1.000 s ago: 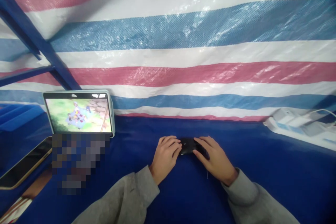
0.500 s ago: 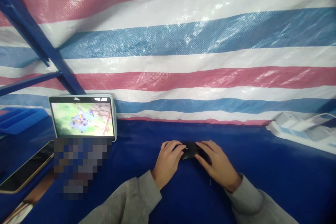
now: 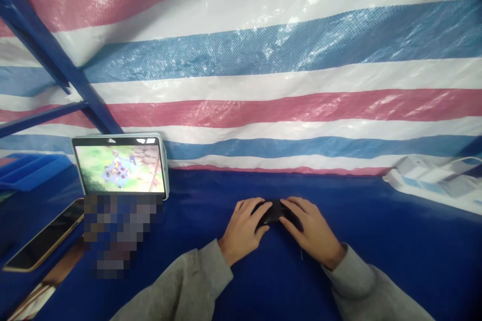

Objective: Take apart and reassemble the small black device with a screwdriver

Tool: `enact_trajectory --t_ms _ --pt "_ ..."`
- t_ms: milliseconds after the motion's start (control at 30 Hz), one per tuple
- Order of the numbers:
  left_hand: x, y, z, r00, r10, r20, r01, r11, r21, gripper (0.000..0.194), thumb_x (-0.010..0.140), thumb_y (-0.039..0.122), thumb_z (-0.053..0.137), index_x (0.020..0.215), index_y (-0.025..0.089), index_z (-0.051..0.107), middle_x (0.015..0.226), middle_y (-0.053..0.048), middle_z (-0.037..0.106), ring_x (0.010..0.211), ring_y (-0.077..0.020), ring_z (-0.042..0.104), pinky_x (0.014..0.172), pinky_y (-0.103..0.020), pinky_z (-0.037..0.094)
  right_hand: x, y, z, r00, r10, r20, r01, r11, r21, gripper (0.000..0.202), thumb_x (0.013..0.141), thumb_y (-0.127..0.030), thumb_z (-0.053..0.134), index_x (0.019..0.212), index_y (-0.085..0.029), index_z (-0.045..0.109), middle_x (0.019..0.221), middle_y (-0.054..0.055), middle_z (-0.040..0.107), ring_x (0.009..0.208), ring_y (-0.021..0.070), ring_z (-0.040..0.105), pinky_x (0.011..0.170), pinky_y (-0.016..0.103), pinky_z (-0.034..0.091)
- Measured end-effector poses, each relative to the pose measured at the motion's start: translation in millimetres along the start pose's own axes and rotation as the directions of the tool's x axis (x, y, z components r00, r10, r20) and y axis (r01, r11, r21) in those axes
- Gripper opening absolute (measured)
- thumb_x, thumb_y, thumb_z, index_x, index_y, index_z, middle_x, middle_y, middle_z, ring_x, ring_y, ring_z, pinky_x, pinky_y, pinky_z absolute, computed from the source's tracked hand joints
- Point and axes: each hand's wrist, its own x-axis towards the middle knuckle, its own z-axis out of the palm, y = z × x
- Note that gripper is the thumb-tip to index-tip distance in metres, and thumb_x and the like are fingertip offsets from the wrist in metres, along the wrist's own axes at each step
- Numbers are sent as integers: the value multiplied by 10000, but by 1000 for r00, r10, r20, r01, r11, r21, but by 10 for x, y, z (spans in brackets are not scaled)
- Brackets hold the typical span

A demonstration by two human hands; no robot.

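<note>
A small black object (image 3: 276,210) with a glossy surface lies on the blue table (image 3: 361,220) between my two hands. My left hand (image 3: 245,230) rests on its left end, fingers bent over it and the thumb at its near edge. Over the right end lies my right hand (image 3: 311,233), its fingers curved around the object. Much of the object is hidden under both hands. A thin light strand (image 3: 302,254) hangs below my right hand.
A tablet (image 3: 122,168) showing a bright picture stands at the left. Near it lie a phone (image 3: 47,238) and a blurred-out patch. A blue tray (image 3: 33,170) sits at the far left, a white power strip (image 3: 433,188) at the right. Striped sheeting hangs behind.
My left thumb has moved away from the fingers, toward me, and the left fingers reach slightly further over the black object. The view has shifted slightly.
</note>
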Motion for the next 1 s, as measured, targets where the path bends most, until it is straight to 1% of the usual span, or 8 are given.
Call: enact_trajectory --t_ms 167,333,433,567,700,800,933,1000 --pt "16 -19 -5 992 -86 -92 78 993 -89 390 970 311 591 1350 248 523 1290 -72 645 1172 -252 602 1027 -453 470 35 90 -60 998 -43 41 41 999 25 544 923 -430 532 1420 -215 477 1344 145 602 1214 272 600 953 438 515" --pt "28 -10 -34 971 -174 -161 164 984 -74 319 1042 329 436 1331 251 548 1155 -56 706 1080 -227 643 997 -447 489 67 141 -81 999 -30 -24 32 997 74 435 964 -381 473 1372 -235 524 1035 85 742 965 225 695 882 411 521" --pt "25 1 -33 977 -121 -173 121 993 -9 347 1045 306 423 1372 244 521 1298 -72 641 1250 -243 556 1063 -465 443 74 108 -75 998 -20 -61 25 997 76 382 977 -376 464 1312 -230 575 953 62 756 889 201 701 848 377 520" --pt "20 12 -18 997 60 -50 -57 996 66 349 1017 277 484 1359 249 550 1396 -86 566 1338 -265 480 1104 -488 409 92 74 -83 997 -31 -69 35 997 66 322 1001 -342 412 1183 -220 648 993 63 758 890 188 700 839 364 508" --pt "16 18 -4 998 61 -34 -57 993 99 349 1008 208 470 1334 267 581 1307 -91 606 1262 -262 534 1050 -490 454 99 97 -110 982 133 -133 -140 989 -47 332 972 -345 419 1100 -197 687 905 82 734 835 217 694 764 359 517" --pt "13 21 5 995 87 -42 -82 991 107 364 1000 194 476 1343 261 578 1334 -106 581 1302 -271 503 1059 -497 453 72 121 -101 959 274 -67 -282 945 -168 322 924 -370 476 1094 -200 690 700 43 706 599 203 667 578 318 482" --pt "10 11 25 993 114 -37 -109 988 112 381 1002 174 455 1360 250 560 1399 -109 550 1341 -275 480 1079 -510 447 39 120 -65 949 308 73 -275 916 -291 304 854 -355 565 1112 -257 691 633 17 717 511 202 663 473 278 418" --pt "8 1 33 994 107 -36 -102 989 108 387 1003 173 451 1365 261 555 1397 -99 559 1343 -273 483 1082 -511 448 52 100 -88 954 295 57 -272 929 -250 304 848 -320 558 1113 -251 690 608 9 704 515 203 668 474 277 431"
